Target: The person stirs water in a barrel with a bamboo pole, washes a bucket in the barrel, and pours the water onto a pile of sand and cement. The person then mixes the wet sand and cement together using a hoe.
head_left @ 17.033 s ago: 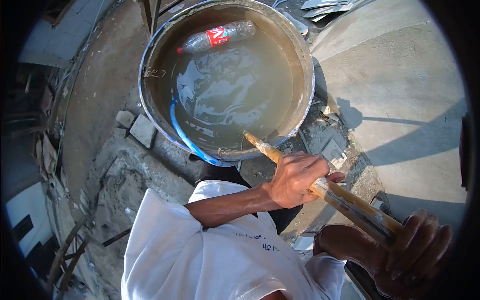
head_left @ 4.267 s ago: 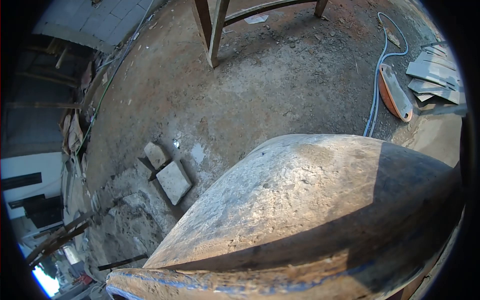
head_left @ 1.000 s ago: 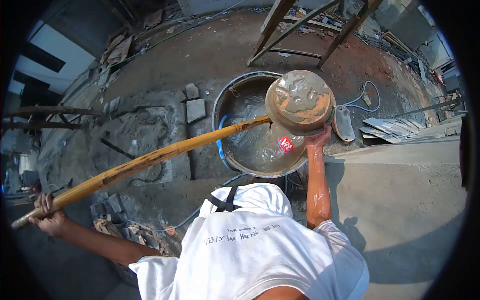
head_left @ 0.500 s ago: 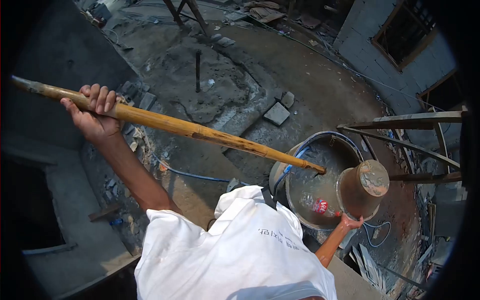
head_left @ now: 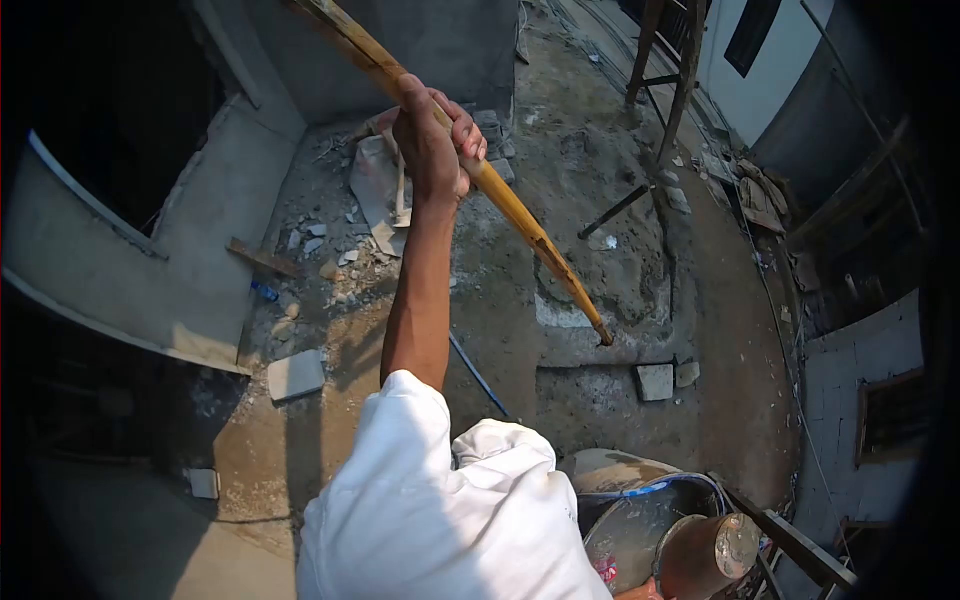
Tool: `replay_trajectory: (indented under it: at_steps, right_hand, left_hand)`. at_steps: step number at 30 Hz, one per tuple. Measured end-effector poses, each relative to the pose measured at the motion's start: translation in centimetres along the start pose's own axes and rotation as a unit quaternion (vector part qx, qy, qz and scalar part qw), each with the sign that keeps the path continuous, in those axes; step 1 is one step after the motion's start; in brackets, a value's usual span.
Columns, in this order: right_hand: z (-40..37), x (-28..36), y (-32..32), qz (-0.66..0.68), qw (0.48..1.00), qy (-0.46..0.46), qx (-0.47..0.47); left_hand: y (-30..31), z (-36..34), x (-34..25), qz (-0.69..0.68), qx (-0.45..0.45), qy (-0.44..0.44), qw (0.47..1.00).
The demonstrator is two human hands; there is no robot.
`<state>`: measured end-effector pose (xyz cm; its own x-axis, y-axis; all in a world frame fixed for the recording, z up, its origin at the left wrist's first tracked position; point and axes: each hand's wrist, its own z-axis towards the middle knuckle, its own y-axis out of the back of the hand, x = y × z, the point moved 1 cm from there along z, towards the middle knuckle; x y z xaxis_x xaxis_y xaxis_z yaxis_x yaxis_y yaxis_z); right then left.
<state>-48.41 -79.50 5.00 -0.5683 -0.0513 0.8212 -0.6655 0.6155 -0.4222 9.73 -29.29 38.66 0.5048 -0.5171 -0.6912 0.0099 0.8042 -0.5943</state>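
A long bamboo pole (head_left: 525, 222) slants down from the upper left, and my left hand (head_left: 435, 135) is wrapped round it. The pole's lower tip hangs over the muddy ground, clear of the drum. At the bottom right, my right hand (head_left: 640, 591) shows only in part beside a mud-stained bucket (head_left: 695, 555); its fingers are hidden. The bucket is tipped at the opening of a large drum (head_left: 620, 468) holding water. A blue hose (head_left: 650, 488) lies over the drum's rim. Part of a red-labelled bottle (head_left: 606, 568) shows inside.
A rod (head_left: 615, 212) sticks out of a mound of wet mortar. Near it lies a concrete block (head_left: 655, 382). Rubble and a sack (head_left: 375, 185) are by the left wall. Wooden trestle legs (head_left: 688, 85) stand at the top right, and timber (head_left: 790, 545) lies beside the drum.
The view has turned left. The pole's lower tip has come out of the drum and swung over the ground, still in my left hand. The drum, bucket and right hand now sit lower in view.
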Motion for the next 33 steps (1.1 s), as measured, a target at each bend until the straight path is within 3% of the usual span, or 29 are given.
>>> replay_trajectory:
  at_steps: [3,7,9,12,16,20,24,28,33]
  right_hand:
    - [-1.5,-3.4,-3.1,-0.034,0.998,0.008,0.052]
    - [-3.0,-8.1,-6.3,-0.049,0.994,-0.009,0.098]
    - [-2.3,-9.3,-7.4,-0.064,0.991,-0.007,0.121]
    - [-1.0,-10.3,-8.6,-0.071,0.986,0.013,0.151]
    - [-0.4,-10.8,-9.6,-0.079,0.978,0.035,0.192]
    - [-1.6,-11.7,-10.7,-0.077,0.968,0.057,0.230]
    - [-3.3,-13.8,-10.8,-0.069,0.959,0.090,0.258]
    - [-11.3,-17.2,-12.6,-0.085,0.963,0.059,0.247]
    - [-20.5,-20.3,-15.1,-0.136,0.951,0.029,0.277]
  left_hand:
    - [6.8,0.4,1.1,0.107,-0.045,-0.064,0.991]
    - [15.9,-1.4,-0.1,0.280,-0.194,-0.137,0.930]
    - [19.9,-4.1,-2.2,0.288,-0.269,-0.039,0.918]
    - [25.8,-7.8,-5.2,0.339,-0.283,-0.095,0.892]
    - [27.9,-11.2,-8.5,0.382,-0.335,-0.136,0.850]
    - [30.5,-11.3,-7.9,0.410,-0.342,-0.173,0.828]
    - [33.4,-7.9,-6.3,0.406,-0.341,-0.170,0.831]
    - [38.1,0.4,-5.2,0.390,-0.290,-0.207,0.849]
    - [44.1,8.5,-5.9,0.350,-0.310,-0.157,0.870]
